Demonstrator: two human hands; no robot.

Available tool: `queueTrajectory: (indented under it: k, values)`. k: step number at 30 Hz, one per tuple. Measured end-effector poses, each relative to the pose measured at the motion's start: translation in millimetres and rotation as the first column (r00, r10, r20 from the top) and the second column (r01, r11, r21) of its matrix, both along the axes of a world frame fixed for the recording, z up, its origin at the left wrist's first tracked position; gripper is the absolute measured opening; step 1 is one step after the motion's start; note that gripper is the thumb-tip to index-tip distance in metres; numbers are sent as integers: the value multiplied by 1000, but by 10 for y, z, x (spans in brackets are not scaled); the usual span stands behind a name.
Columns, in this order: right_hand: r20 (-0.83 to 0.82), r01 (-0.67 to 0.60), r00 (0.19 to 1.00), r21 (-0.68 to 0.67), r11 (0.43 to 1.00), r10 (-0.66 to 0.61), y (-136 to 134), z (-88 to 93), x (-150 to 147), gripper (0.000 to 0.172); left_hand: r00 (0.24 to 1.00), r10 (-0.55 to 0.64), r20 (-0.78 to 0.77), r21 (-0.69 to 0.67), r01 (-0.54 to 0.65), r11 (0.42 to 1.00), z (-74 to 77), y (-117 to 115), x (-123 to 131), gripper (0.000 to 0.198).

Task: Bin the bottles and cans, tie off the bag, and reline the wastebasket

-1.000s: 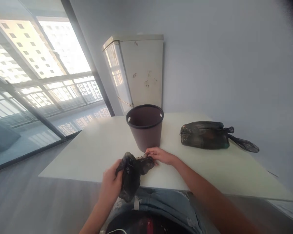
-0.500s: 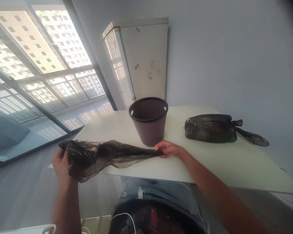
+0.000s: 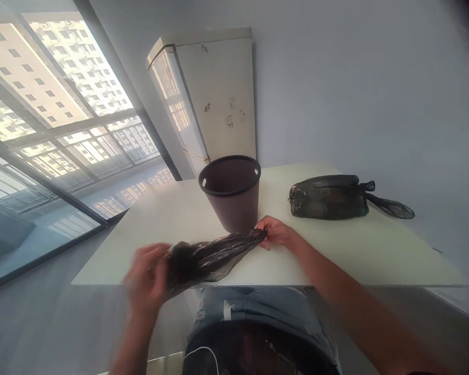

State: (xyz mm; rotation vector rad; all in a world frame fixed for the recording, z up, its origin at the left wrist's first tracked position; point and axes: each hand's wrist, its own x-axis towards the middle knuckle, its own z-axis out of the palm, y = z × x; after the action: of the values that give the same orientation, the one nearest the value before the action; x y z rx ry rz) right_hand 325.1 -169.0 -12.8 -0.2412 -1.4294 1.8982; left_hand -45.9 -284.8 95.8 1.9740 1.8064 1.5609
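A thin black plastic garbage bag [image 3: 214, 260] stretches between my hands, above the front edge of the white table. My right hand [image 3: 274, 232] pinches its gathered right end, just in front of the purple trash bin [image 3: 236, 208]. At the other end, my left hand [image 3: 148, 273] is curled around the bunched plastic; it is blurred by motion and part of its grip is hidden. The bin stands upright, with a black rim and two small handle holes.
A filled, tied black plastic bag [image 3: 328, 198] lies on the right part of the white table [image 3: 375, 255]. Behind the table stands a refrigerator [image 3: 219, 88] with worn marks. Glass doors [image 3: 62, 156] are on the left. A white cable [image 3: 203, 349] crosses my lap.
My left hand has moved right, toward my right hand, so the garbage bag spans a shorter length and looks more bunched. My right hand keeps its pinch. The view has shifted slightly.
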Motion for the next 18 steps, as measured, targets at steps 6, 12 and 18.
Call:
queueTrajectory:
  k: [6,12,18]
  values:
    - [-5,30,1000,26,999,-29,-8,43,9,62,896,-346,-280,-456,193,869,-477,172,437,21]
    - [27,-78,997,95,992,76,-22,122,10,61,977,20,-213,-215,-67,974,-354,206,208,23]
    - [199,-138,972,59,989,124,-93,215,-112,68,998,-6,61,-238,20,971,-241,120,405,30]
